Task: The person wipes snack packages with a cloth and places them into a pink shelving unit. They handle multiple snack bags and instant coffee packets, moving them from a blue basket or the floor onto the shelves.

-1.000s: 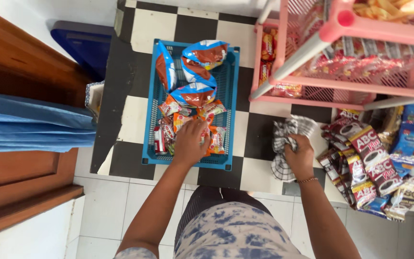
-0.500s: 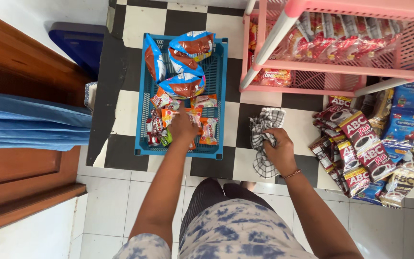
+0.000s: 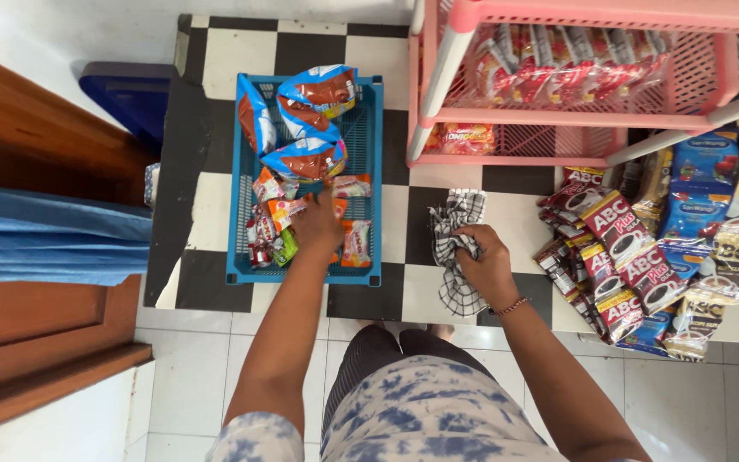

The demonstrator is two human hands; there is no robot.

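Blue plastic basket [image 3: 368,184] on checkered floor, left hand [image 3: 318,224] inside it, fingers closed on small snack packets [image 3: 282,214] below three large chip bags [image 3: 305,120], right hand [image 3: 482,261] right of basket, gripping checked cloth [image 3: 453,239], pink rack [image 3: 558,128] beyond

Basket [image 3: 374,171]: blue plastic. Snack bags [image 3: 314,94]: blue and red-brown. Small packets [image 3: 357,244]: orange, red, green. Cloth [image 3: 453,222]: black-and-white check. Floor [image 3: 241,51]: black and white squares. Rack [image 3: 558,115]: pink. Sachet strips [image 3: 626,257]: dark red, white.
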